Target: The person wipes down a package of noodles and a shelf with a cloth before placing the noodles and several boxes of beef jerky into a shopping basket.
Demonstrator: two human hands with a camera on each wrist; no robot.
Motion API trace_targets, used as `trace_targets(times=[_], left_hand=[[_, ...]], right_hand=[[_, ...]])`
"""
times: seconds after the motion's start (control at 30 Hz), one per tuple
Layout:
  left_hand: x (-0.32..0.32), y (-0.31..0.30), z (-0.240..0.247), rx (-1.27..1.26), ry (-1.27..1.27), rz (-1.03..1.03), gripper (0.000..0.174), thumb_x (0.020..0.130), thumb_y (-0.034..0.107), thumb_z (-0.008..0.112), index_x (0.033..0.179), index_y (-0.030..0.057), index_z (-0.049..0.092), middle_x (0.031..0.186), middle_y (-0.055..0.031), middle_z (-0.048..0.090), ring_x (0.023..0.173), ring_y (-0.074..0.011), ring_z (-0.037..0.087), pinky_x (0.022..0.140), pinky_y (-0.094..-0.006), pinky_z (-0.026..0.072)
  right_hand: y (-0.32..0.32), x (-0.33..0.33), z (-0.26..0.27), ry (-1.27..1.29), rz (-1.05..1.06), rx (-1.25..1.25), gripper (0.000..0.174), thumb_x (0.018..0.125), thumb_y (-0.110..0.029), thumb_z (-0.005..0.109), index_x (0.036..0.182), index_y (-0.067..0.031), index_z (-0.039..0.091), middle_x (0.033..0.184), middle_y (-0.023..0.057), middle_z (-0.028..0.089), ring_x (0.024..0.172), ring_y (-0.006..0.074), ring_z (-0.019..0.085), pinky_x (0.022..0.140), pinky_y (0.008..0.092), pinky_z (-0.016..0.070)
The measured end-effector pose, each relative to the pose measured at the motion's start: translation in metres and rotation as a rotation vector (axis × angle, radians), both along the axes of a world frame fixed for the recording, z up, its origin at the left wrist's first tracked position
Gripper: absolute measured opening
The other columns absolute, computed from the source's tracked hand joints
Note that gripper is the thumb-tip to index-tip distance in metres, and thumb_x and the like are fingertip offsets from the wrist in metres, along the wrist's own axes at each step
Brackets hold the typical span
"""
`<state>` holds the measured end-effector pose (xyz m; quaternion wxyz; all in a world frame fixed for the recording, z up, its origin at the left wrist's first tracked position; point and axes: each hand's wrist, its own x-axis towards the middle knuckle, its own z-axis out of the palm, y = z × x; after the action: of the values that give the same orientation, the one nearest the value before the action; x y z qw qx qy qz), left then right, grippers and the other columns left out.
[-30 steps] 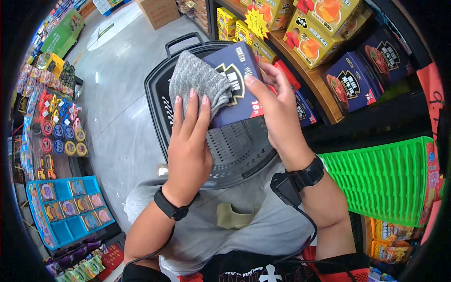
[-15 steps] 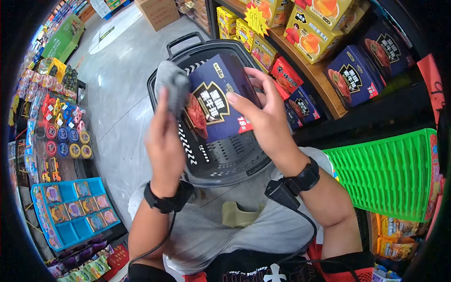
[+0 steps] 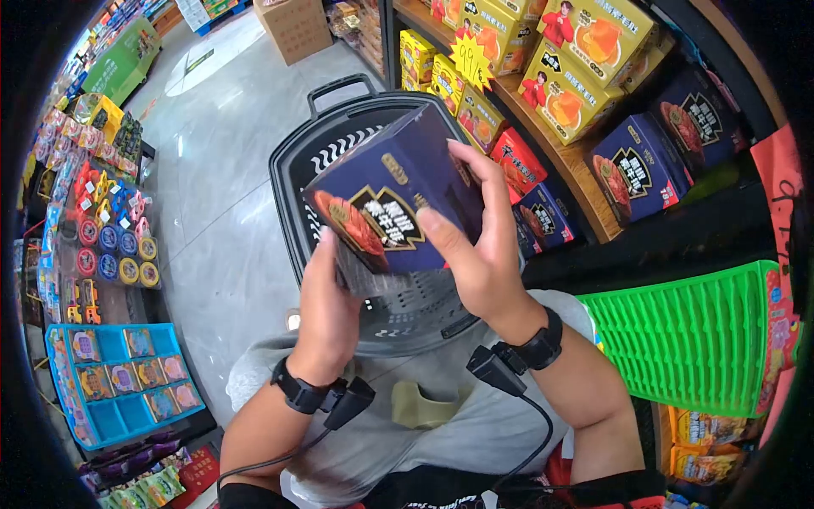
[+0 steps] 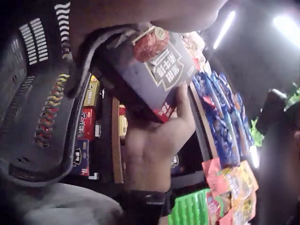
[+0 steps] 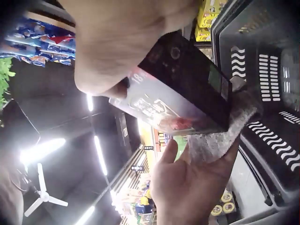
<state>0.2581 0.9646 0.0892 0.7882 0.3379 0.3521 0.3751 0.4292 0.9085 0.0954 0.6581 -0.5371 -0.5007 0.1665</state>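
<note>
While a compartmented blue tray [image 3: 106, 416] occupies the left margin of the head view, the person's left hand [image 3: 329, 318] stands next, at the lower left of a dark-blue vegetarian-steak carton [image 3: 377, 199]. The right wrist view shows its palm toward the carton, thumb apart, fingers beneath a grey cloth [image 5: 213, 146] that touches the carton; whether those fingers curl about the cloth cannot be told. The carton is tilted above a black perforated basket [image 3: 309, 154]. To its right, the right hand [image 3: 476, 250] grips it, thumb on the printed face. Farther right are gold cartons [image 3: 564, 97] on a wooden shelf [image 3: 585, 191] and a ribbed green tray [image 3: 678, 339]. The step in hand is judged to be wiping the carton; the next move calls for a steady right grip while the cloth passes flat along the cardboard.
</note>
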Motion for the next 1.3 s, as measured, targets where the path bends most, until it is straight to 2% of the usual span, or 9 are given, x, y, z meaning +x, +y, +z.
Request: trace_targets(times=[0.23, 0.37, 0.47, 0.63, 0.77, 0.87, 0.93, 1.1, 1.3], left_hand=[[-0.025, 0.037, 0.015, 0.122, 0.104, 0.175, 0.064, 0.112, 0.047, 0.031, 0.142, -0.0052, 0.053, 0.14, -0.0166, 0.061, 0.133, -0.024, 0.057, 0.114, -0.0399, 0.0402], [-0.022, 0.026, -0.003, 0.739, 0.459, -0.038, 0.074, 0.114, 0.047, 0.021, 0.146, -0.0142, 0.045, 0.146, -0.0238, 0.056, 0.139, -0.0288, 0.051, 0.118, -0.0378, 0.0345], [-0.02, 0.016, -0.004, 0.666, 0.384, -0.04, 0.075, 0.113, 0.048, 0.02, 0.145, -0.0143, 0.046, 0.148, -0.0237, 0.053, 0.14, -0.0296, 0.049, 0.118, -0.0377, 0.0339], [-0.019, 0.011, 0.013, 1.083, 0.466, -0.051, 0.042, 0.105, 0.021, 0.05, 0.135, -0.0051, 0.063, 0.15, -0.0259, 0.053, 0.142, -0.0325, 0.05, 0.119, -0.0404, 0.0339], [-0.015, 0.012, 0.013, 1.298, 0.616, -0.028, 0.037, 0.103, 0.014, 0.054, 0.133, -0.0049, 0.063, 0.144, -0.0215, 0.059, 0.136, -0.0294, 0.055, 0.115, -0.0378, 0.0377], [-0.019, 0.023, 0.019, 0.896, 0.475, 0.022, 0.043, 0.107, 0.023, 0.048, 0.138, -0.0053, 0.059, 0.138, -0.0165, 0.063, 0.129, -0.0249, 0.058, 0.112, -0.0352, 0.0398], [-0.025, 0.039, 0.017, 0.534, 0.214, -0.075, 0.063, 0.113, 0.046, 0.031, 0.14, -0.0054, 0.055, 0.134, -0.0139, 0.064, 0.125, -0.02, 0.059, 0.109, -0.0337, 0.0429], [-0.057, 0.082, -0.001, 0.026, 0.024, -0.585, 0.085, 0.106, 0.068, 0.029, 0.149, -0.0033, 0.046, 0.147, -0.0189, 0.056, 0.135, -0.0281, 0.055, 0.111, -0.0431, 0.0456], [-0.025, 0.041, -0.001, -0.454, -0.697, -0.459, 0.091, 0.099, 0.077, 0.03, 0.159, 0.0084, 0.036, 0.16, -0.0151, 0.042, 0.147, -0.0365, 0.04, 0.121, -0.0568, 0.0321]], right_hand=[[-0.011, -0.004, 0.016, -0.372, 0.119, -0.005, 0.07, 0.078, -0.014, 0.082, 0.14, -0.003, 0.052, 0.133, 0.0232, 0.052, 0.122, 0.0416, 0.054, 0.107, 0.0459, 0.0439], [-0.012, -0.009, 0.012, -0.41, 0.137, -0.035, 0.074, 0.073, -0.011, 0.082, 0.14, -0.0064, 0.053, 0.134, 0.02, 0.054, 0.121, 0.0416, 0.055, 0.104, 0.0483, 0.0445], [-0.011, -0.008, 0.008, -0.494, 0.127, -0.095, 0.074, 0.071, -0.009, 0.082, 0.139, -0.0083, 0.053, 0.132, 0.0169, 0.055, 0.121, 0.0398, 0.055, 0.103, 0.0485, 0.0439], [-0.01, -0.012, -0.002, -0.513, 0.024, -0.127, 0.069, 0.069, -0.009, 0.082, 0.132, -0.0095, 0.053, 0.125, 0.0153, 0.057, 0.117, 0.0392, 0.055, 0.1, 0.0492, 0.0444], [-0.011, -0.011, -0.002, -0.478, 0.021, -0.063, 0.067, 0.067, -0.008, 0.083, 0.127, -0.009, 0.054, 0.123, 0.0158, 0.058, 0.116, 0.04, 0.055, 0.099, 0.049, 0.0448], [-0.012, -0.005, 0.006, -0.454, 0.115, -0.025, 0.064, 0.066, -0.006, 0.083, 0.124, -0.0082, 0.055, 0.122, 0.0159, 0.059, 0.115, 0.0393, 0.057, 0.101, 0.0468, 0.0451], [-0.016, 0.0, 0.014, -0.335, 0.202, -0.033, 0.061, 0.068, -0.006, 0.083, 0.122, -0.0077, 0.055, 0.122, 0.0156, 0.061, 0.116, 0.0364, 0.059, 0.103, 0.0443, 0.0448], [-0.023, 0.011, 0.02, 0.23, 0.457, -0.097, 0.058, 0.073, -0.005, 0.083, 0.121, -0.0069, 0.051, 0.129, 0.0155, 0.061, 0.122, 0.0238, 0.058, 0.11, 0.0384, 0.0408], [-0.018, 0.01, 0.022, 0.83, 0.336, -0.023, 0.044, 0.089, -0.012, 0.073, 0.125, -0.0052, 0.047, 0.122, 0.0127, 0.062, 0.115, 0.0213, 0.061, 0.104, 0.0377, 0.0469]])
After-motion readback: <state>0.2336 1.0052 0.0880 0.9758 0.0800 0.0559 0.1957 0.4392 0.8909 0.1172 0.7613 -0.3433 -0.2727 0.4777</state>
